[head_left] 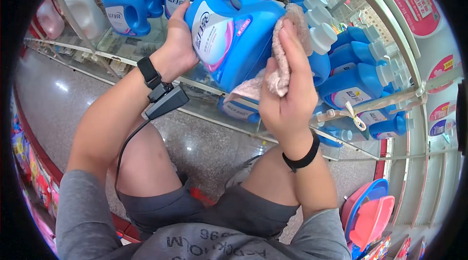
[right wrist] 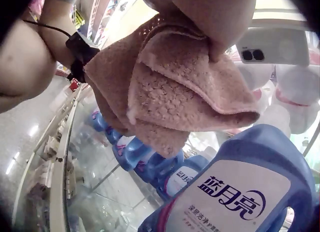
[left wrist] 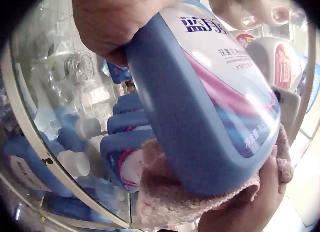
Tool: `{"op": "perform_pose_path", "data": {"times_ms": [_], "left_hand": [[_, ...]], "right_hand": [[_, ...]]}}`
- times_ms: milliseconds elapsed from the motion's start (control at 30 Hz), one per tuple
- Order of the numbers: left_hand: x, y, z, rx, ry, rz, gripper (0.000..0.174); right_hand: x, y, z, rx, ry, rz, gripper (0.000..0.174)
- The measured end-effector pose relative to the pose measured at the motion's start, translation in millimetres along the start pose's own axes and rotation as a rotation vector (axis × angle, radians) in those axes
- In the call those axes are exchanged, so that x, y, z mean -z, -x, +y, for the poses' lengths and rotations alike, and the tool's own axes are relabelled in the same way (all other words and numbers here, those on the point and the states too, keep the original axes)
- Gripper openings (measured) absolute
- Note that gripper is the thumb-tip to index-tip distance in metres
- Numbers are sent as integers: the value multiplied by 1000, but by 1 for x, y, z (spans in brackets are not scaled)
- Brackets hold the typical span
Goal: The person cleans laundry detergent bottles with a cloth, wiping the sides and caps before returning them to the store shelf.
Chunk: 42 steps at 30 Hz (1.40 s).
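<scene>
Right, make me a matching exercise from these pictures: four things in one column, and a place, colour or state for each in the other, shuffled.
Things:
1. Cloth
2. Left hand
3. T-shirt
4. Other blue bottles

Place, colour or state:
A. Grey, printed with letters
B. On the shelving, several with white caps
C. Between the right hand and the held bottle
D. Gripping the held bottle

Right pairs: 1-C, 2-D, 3-A, 4-B.
</scene>
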State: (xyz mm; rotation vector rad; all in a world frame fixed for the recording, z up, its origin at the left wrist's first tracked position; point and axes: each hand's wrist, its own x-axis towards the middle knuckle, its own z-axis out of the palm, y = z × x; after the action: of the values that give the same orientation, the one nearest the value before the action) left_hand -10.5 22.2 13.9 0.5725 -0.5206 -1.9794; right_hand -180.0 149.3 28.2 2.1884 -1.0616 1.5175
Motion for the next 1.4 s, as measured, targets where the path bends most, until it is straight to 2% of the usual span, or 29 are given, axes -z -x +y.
{"op": "perform_pose_path", "data": {"times_ms": [67,100,133,200,233,267,333,467,533,700,967,1100,1167,1200,1267,1400], "left_hand": [[3,2,-1,-12,-16,15,69],[4,0,0,-24,-7,30,68],[4,-1,1,-36,-1,44,67],[2,1,3,-48,-27,37,69],[0,1,5,-56,-52,30,70],[1,0,6,-53,-58,25,70],[5,-2,8,-57,-5,-48,68],[7,-2,8,-60,9,-43,68],[8,-2,7,-34,-19,-32,72],[6,0,6,-3,-26,1,72],[4,-2,-3,8,1,46,70],[8,-5,-9,14,-1,57,68],[11,-7,-13,15,-15,47,68],[14,-10,-15,-6,-19,46,67],[19,-13,-18,-27,-22,46,67],[11,-8,-16,-29,-28,96,60]], "right_hand": [[3,0,0,-101,-15,-4,52],[5,0,-1,-188,-2,-1,43],[8,-1,2,-185,-2,4,43],[11,5,12,-725,-236,-276,33],[7,10,17,-751,-191,-272,29],[5,13,22,-753,-190,-265,29],[3,13,28,-679,-287,-116,29],[12,3,19,-709,-270,-41,28],[13,-1,15,-683,-361,157,27],[12,-3,9,-592,-386,319,28],[2,5,1,-346,-207,176,34],[0,2,-1,-332,-166,173,34],[-3,2,5,-229,-72,193,31],[-2,2,3,-233,-70,192,31],[1,1,-2,-431,-166,185,29],[-2,4,-2,-491,-243,222,26]]}}
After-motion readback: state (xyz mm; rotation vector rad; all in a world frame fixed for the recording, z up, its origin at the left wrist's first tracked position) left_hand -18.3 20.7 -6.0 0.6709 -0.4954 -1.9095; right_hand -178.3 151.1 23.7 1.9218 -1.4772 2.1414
